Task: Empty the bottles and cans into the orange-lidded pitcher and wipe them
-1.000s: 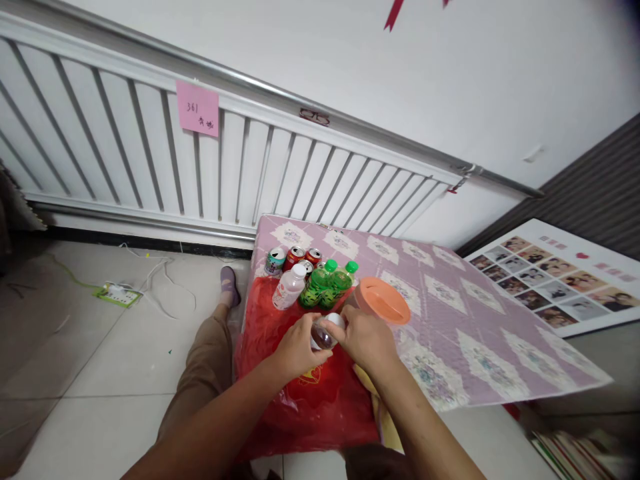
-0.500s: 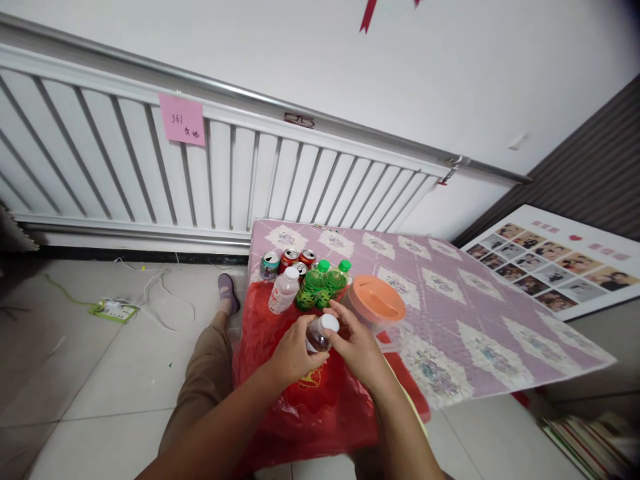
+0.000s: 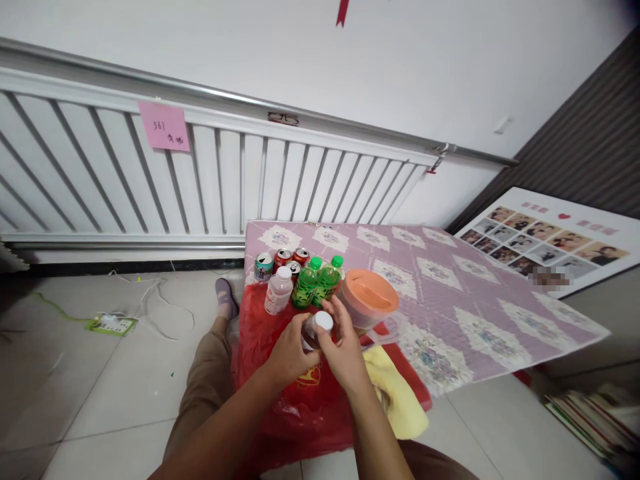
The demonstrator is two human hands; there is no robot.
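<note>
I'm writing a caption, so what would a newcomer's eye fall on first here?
Probably the shiny red sheet, covering the near left part of the purple floral cloth. Above it, the left hand holds a white-capped bottle, with the right hand close at its other side. Beyond them, two green bottles stand left of an orange-lidded container.

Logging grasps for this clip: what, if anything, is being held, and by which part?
A white-capped bottle: the left hand grips its body. The right hand curls close beside the cap; whether it touches the bottle cannot be told.
</note>
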